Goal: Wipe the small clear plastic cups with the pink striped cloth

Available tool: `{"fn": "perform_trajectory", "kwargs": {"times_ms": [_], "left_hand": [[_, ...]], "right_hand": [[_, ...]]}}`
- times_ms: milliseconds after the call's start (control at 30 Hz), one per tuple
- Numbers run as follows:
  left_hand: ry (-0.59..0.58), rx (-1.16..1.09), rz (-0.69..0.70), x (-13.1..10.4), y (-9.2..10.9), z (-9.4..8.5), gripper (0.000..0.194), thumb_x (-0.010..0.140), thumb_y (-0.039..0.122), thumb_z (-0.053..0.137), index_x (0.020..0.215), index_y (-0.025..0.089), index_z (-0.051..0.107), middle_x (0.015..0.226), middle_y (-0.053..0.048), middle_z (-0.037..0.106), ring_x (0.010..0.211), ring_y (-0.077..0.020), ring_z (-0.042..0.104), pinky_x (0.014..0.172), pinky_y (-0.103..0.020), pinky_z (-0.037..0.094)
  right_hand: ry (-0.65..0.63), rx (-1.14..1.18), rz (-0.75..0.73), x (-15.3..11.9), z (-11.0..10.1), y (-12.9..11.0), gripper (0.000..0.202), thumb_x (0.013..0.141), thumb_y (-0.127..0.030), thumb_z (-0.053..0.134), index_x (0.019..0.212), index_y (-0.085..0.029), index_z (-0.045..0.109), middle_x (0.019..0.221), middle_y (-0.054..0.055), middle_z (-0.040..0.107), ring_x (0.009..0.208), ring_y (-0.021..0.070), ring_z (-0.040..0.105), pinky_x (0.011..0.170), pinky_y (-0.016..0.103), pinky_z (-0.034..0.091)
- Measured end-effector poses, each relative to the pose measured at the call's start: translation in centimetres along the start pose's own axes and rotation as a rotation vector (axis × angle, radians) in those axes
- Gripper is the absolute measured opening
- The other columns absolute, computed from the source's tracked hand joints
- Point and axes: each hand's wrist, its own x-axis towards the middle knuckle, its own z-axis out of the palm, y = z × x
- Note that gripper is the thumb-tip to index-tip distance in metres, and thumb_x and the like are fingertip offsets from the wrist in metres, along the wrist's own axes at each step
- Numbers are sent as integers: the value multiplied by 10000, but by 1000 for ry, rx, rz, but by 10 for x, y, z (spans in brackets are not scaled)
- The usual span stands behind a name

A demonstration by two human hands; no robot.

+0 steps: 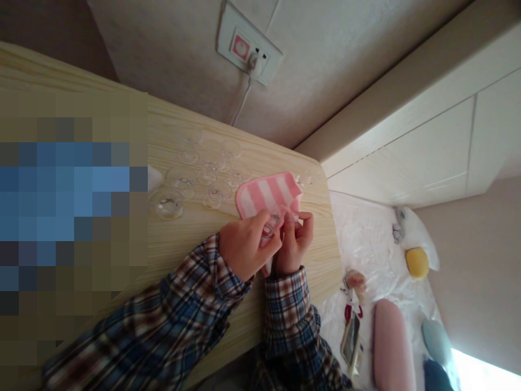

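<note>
Both of my hands meet over the table point(195, 233), close to its right end. My left hand point(244, 241) is closed around a clear plastic suction cup point(267, 231) with shiny parts. My right hand point(293, 241) pinches at the far side of the same clear piece; the exact contact is too small to make out. Beneath and behind the fingers lies a pink-and-white striped cloth point(266, 193), its near part hidden by my hands. Several more clear suction cups point(169, 202) are spread on the wood to the left of the cloth.
A few small clear pieces point(304, 179) lie beyond the cloth. A wall socket point(249, 46) holds a plug with a white cable. At right, a white-covered bed point(366, 244) carries a pink cushion point(393, 345), red-handled scissors point(353, 312) and a phone point(350, 336). The left side is pixelated.
</note>
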Motion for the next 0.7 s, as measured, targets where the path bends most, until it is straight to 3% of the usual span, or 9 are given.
{"fn": "perform_trajectory", "kwargs": {"times_ms": [700], "left_hand": [[4,9,-6,-1,0,0,182,802,349,393,777,188,476,667,-12,610,612,-162,587,509,-230,354]], "right_hand": [[21,12,-12,2,-1,2,149,791,-293,497,811,-203,380,524,-79,495,398,37,425,392,135,328]]}}
